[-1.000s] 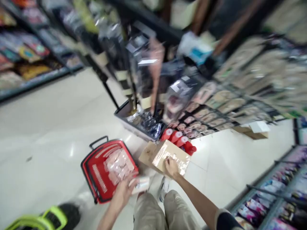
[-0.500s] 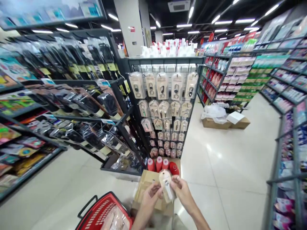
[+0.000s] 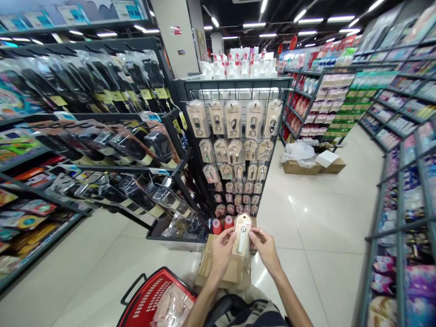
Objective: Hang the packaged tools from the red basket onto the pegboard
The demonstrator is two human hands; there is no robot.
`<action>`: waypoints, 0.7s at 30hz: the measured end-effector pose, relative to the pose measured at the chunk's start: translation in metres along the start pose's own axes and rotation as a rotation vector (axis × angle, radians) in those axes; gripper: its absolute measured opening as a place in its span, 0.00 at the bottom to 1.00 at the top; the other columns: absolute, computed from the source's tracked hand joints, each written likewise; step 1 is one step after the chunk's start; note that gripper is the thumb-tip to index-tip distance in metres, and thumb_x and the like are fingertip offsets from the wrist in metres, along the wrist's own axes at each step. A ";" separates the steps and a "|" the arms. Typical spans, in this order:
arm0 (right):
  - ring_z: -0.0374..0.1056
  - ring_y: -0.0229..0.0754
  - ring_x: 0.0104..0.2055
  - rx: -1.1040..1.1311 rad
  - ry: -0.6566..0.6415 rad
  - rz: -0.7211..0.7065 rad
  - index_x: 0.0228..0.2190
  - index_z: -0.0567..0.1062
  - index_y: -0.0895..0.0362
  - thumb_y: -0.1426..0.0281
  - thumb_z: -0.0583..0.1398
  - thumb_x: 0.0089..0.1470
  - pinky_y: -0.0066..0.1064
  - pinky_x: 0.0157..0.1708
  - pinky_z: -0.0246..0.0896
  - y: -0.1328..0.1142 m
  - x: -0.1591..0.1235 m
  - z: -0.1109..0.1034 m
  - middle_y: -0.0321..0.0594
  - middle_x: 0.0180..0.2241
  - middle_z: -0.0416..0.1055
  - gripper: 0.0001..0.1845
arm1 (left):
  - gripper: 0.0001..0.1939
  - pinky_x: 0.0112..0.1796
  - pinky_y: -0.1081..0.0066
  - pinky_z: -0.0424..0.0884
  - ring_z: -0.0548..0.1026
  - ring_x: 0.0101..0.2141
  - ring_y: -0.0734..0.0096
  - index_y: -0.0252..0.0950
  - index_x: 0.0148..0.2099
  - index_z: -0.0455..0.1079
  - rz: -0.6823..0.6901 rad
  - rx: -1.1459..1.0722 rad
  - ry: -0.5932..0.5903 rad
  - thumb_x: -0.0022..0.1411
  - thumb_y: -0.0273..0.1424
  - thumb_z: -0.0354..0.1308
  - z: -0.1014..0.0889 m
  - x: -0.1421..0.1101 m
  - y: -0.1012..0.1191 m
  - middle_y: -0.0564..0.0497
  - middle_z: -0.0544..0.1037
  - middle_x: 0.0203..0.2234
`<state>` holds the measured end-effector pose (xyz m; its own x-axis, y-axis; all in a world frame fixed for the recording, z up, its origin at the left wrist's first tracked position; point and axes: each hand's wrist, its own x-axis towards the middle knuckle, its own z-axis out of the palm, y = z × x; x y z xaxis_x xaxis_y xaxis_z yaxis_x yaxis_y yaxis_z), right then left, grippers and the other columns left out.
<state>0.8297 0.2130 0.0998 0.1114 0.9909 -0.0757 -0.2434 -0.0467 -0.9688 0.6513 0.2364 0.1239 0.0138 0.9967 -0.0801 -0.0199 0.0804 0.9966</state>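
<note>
Pinching the small upright blister pack (image 3: 242, 243) by its opposite side edges, the left hand (image 3: 221, 250) sits at its nine o'clock and the right hand (image 3: 267, 249) at its three, thumbs and fingertips on the card. Beyond and below, toward seven o'clock of the pack, is a brown cardboard box (image 3: 208, 268); farther out at eight, the red basket (image 3: 139, 309) holds clear-wrapped packs (image 3: 172, 308). Red bottles (image 3: 217, 227) show at ten. At twelve rises a wire rack (image 3: 236, 83) hung with similar packs (image 3: 233, 119); farther off, toward two, lies an open carton (image 3: 301, 168).
</note>
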 end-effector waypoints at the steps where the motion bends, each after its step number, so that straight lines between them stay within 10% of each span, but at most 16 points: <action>1: 0.73 0.45 0.35 -0.015 0.035 -0.026 0.44 0.80 0.57 0.50 0.68 0.58 0.35 0.35 0.71 -0.008 0.005 0.003 0.43 0.36 0.80 0.24 | 0.21 0.47 0.62 0.80 0.84 0.44 0.54 0.36 0.48 0.82 0.014 0.005 -0.027 0.60 0.46 0.69 0.001 0.007 0.006 0.41 0.85 0.45; 10: 0.73 0.44 0.37 -0.169 0.165 -0.281 0.48 0.79 0.57 0.54 0.68 0.58 0.32 0.32 0.70 -0.086 0.089 -0.031 0.44 0.40 0.80 0.24 | 0.22 0.42 0.67 0.80 0.83 0.41 0.61 0.35 0.58 0.76 0.243 0.105 -0.238 0.70 0.44 0.61 0.051 0.102 0.057 0.41 0.84 0.45; 21: 0.74 0.47 0.39 -0.389 0.167 -0.293 0.44 0.79 0.59 0.54 0.63 0.61 0.37 0.41 0.69 -0.024 0.250 -0.142 0.48 0.41 0.81 0.22 | 0.17 0.44 0.65 0.78 0.83 0.40 0.61 0.32 0.57 0.79 0.236 0.441 -0.020 0.70 0.32 0.59 0.176 0.242 -0.025 0.39 0.85 0.44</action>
<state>1.0000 0.4436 0.0704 0.2813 0.9372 0.2062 0.1945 0.1547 -0.9686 0.8308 0.4738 0.0831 0.0795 0.9863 0.1445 0.3999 -0.1643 0.9017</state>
